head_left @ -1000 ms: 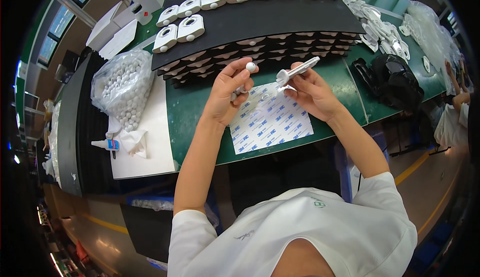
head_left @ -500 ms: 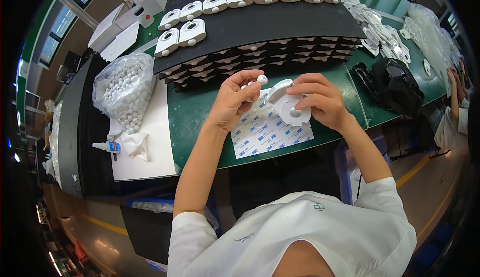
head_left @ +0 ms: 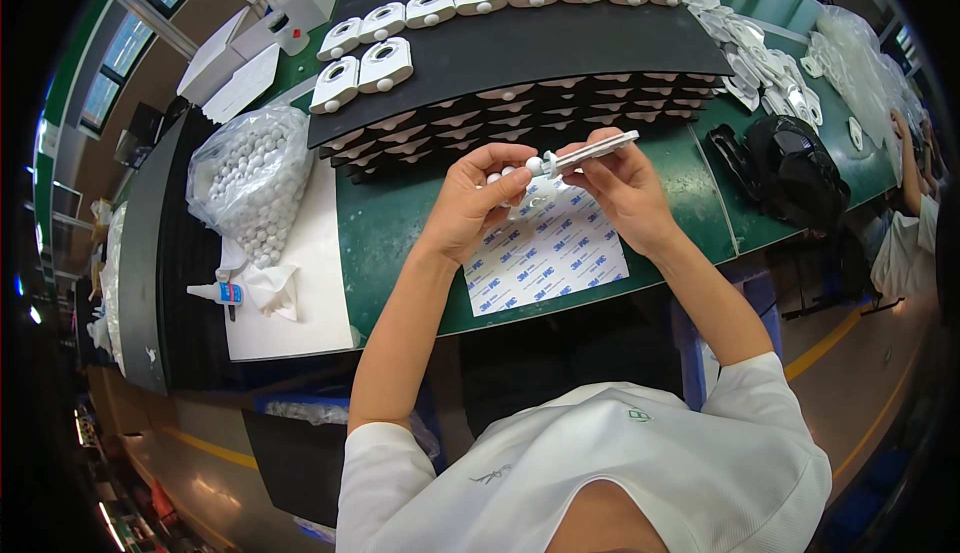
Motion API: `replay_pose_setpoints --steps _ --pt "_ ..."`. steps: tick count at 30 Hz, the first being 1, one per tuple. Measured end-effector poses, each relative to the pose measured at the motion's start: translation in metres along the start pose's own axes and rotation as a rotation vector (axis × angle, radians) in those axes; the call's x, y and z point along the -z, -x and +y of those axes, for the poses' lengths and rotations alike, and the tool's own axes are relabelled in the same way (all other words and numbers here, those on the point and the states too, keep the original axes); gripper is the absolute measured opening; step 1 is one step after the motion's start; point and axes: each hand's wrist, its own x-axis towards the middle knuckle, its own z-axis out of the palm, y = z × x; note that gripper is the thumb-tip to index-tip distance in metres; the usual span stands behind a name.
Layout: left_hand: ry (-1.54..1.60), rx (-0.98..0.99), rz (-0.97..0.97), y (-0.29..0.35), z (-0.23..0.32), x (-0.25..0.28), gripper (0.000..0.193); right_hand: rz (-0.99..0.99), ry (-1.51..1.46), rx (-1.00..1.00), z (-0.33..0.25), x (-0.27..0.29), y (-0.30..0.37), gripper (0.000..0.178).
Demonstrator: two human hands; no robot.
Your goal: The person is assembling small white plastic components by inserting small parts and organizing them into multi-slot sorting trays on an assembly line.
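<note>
My left hand [head_left: 468, 198] pinches a small white ball [head_left: 535, 166] between thumb and fingers, and more white balls show partly in its curled fingers. Edge-on in my right hand [head_left: 630, 198] is a flat white plastic part [head_left: 602, 149], gripped between thumb and fingers. The ball meets the left end of that part; whether it is seated there I cannot tell. Below both hands lies a white sheet with blue print [head_left: 545, 268] on the green table [head_left: 400, 283].
Left stands a clear bag of white balls [head_left: 250, 178], beside a small glue bottle [head_left: 215, 293] and a crumpled tissue [head_left: 270, 291]. Ahead, stacked black boards [head_left: 540, 48] carry rows of white parts with balls. Loose white parts [head_left: 770, 78] and a black bag [head_left: 790, 173] lie right.
My right hand has tilted the white part from face-up to edge-on and raised it. The pinched ball has come against the part's end, with my left hand nearly in place.
</note>
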Motion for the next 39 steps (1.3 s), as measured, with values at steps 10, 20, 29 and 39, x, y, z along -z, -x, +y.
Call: replay_pose_setpoints --steps 10,20,29,39 --pt "0.014 0.031 0.000 0.000 -0.002 0.001 0.022 -0.015 -0.011 -0.035 0.000 0.003 0.001 0.018" --pt "-0.157 -0.020 -0.011 0.001 0.000 0.004 0.019 -0.153 0.197 -0.104 -0.022 -0.008 -0.006 0.025" --pt "0.229 -0.110 0.019 0.001 -0.004 0.013 0.037 -0.175 0.605 0.154 -0.072 -0.053 -0.085 0.040" --pt "0.450 0.033 0.026 -0.006 0.001 0.017 0.037 -0.120 0.870 -0.177 -0.061 -0.057 -0.183 0.024"
